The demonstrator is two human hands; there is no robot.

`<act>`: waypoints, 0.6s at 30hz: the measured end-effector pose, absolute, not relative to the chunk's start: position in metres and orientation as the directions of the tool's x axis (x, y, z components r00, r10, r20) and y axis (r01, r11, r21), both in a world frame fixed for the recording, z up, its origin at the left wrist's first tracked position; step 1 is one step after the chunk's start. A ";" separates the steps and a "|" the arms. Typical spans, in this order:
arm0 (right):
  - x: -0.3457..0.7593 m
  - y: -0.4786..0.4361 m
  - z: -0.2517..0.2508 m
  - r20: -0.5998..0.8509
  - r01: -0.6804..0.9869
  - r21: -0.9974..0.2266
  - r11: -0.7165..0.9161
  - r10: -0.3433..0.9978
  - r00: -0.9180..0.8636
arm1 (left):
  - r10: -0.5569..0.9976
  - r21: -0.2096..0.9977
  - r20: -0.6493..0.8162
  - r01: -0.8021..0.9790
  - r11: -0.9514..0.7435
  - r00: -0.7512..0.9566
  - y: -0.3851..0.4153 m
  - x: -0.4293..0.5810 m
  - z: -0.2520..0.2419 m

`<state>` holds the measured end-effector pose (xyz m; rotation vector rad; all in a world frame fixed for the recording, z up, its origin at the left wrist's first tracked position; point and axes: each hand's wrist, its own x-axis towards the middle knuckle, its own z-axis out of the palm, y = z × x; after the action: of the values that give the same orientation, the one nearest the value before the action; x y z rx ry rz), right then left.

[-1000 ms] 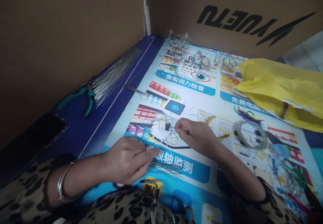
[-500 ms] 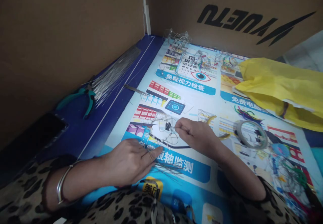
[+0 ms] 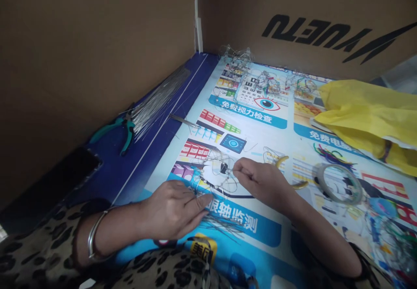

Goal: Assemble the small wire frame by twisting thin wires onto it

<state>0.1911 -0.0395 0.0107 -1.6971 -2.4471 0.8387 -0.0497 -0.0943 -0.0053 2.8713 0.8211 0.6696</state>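
Observation:
A round ring of thin silvery wire with small clear beads and looped wire ends (image 3: pixel 215 186) lies on the printed sheet between my hands. My left hand (image 3: pixel 177 208) is at its near left edge, thumb and fingers pressed together on the wire; the fingertips are partly hidden. At the right side of the ring, my right hand (image 3: pixel 257 177) is closed in a pinch on a fine wire end. Under the left hand's fingers, on the sheet, lie several loose straight wires (image 3: pixel 223 224).
Teal-handled pliers (image 3: pixel 128 128) and a bundle of straight wires (image 3: pixel 159 100) lie at left. Tweezers (image 3: pixel 184 121) rest beyond the ring. At right are yellow-handled pliers (image 3: pixel 299 184), a tape roll (image 3: pixel 356 189) and a yellow bag (image 3: pixel 368 106). Cardboard walls (image 3: pixel 234 15) close off the back.
The view has shifted, so everything appears slightly further right and lower. Both hands keep their places at the wire ring, with the right hand still pinched at its right side.

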 end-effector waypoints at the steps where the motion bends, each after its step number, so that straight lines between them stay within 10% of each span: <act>1: 0.191 -0.040 0.011 -0.262 0.855 -0.455 0.251 0.879 -0.398 | 0.526 0.195 0.391 0.490 -0.849 0.755 -0.094 -0.050 -0.006; 18: 0.191 -0.039 0.010 -0.272 0.856 -0.456 0.245 0.877 -0.396 | 0.528 0.193 0.415 0.496 -0.847 0.741 -0.091 -0.056 -0.008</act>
<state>0.1907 -0.0390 0.0104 -1.7043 -2.4483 0.8552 -0.0561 -0.0911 -0.0081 2.8653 0.8438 0.7164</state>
